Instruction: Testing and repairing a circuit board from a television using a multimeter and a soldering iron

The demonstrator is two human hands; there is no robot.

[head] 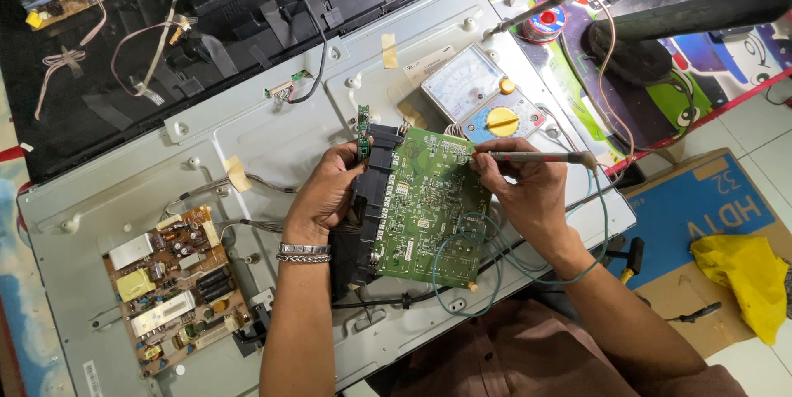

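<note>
Green circuit board (429,203) stands tilted over the grey metal panel (272,129), between both hands: left hand (326,191) grips its left edge, right hand (524,191) pinches a probe (528,156) touching its far right corner.

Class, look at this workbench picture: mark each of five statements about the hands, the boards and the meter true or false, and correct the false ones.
1. The left hand holds the green circuit board by its left edge. True.
2. The right hand holds a yellow cloth. False: it holds a thin probe whose tip meets the green board's top edge; the yellow cloth lies on the cardboard box.
3. A brown circuit board sits on the grey metal panel, to the left of the left arm. True.
4. The meter has a red dial. False: its dial is yellow.
5. The left wrist is bare. False: it wears a metal bracelet.
</note>
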